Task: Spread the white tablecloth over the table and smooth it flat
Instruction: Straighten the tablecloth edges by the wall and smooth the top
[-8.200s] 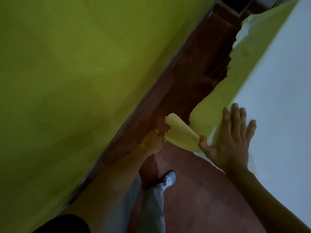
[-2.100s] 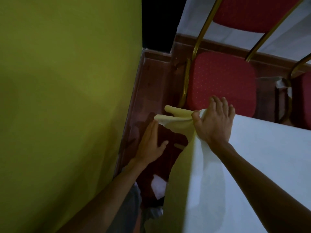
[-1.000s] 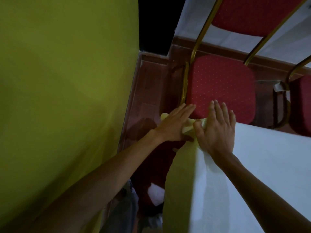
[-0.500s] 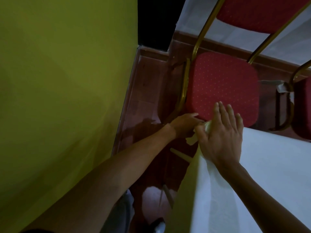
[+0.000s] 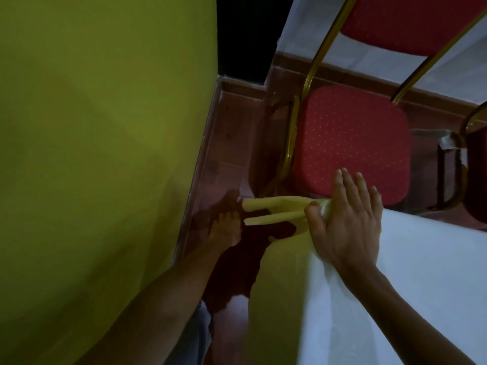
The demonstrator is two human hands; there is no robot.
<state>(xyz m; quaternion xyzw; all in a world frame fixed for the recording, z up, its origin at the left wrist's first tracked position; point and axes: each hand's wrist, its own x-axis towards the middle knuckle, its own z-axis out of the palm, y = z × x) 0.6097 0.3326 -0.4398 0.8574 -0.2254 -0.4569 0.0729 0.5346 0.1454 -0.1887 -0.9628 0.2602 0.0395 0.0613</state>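
Pressing tablecloth [image 5: 421, 285] corner | right hand [image 5: 345, 222] flat, fingers straight | left hand [image 5: 226, 229] grip unclear

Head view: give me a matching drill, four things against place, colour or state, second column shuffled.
Things:
1. right hand
2. left hand
3. chair seat
4. wall

Place, colour or state:
A. yellow-green, fills the left of the frame
B. red with small dots, just beyond the covered corner
C. fingers straight, flat on the tablecloth at its corner
D. low near the floor, by the tablecloth's twisted tips

Pairs: 1-C, 2-D, 3-B, 4-A
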